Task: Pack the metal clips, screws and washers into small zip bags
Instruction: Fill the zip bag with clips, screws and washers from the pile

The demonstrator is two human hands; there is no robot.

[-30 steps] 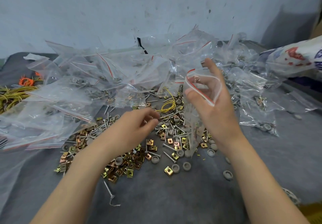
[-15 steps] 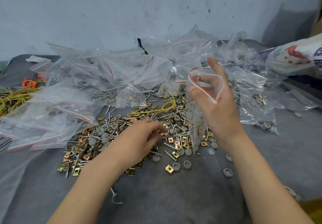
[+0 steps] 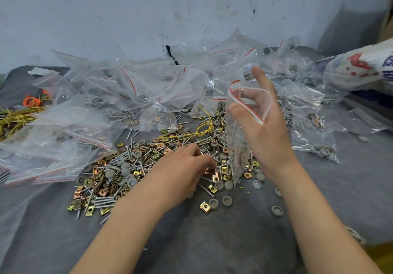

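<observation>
Right of the middle of the cloth (image 3: 212, 248), a small clear bag (image 3: 237, 141) hung upright from the right hand (image 3: 265, 129). Thumb and curled fingers held its red-striped mouth spread wide, the forefinger pointing up, and its bottom touched the pile. A few pieces showed dimly inside.

Just left of it the left hand (image 3: 180, 175) lay palm down in the loose clips (image 3: 102, 188), screws (image 3: 102, 201) and washers (image 3: 227, 201), fingers curled into them. I could not tell whether they had hold of anything.

A yellow wire (image 3: 205, 126) looped on the far side of the pile. Beyond it filled bags (image 3: 127, 94) were heaped against the wall (image 3: 148, 14). Yellow and orange ties (image 3: 14, 118) lay far left, and a printed sack (image 3: 361, 69) far right.
</observation>
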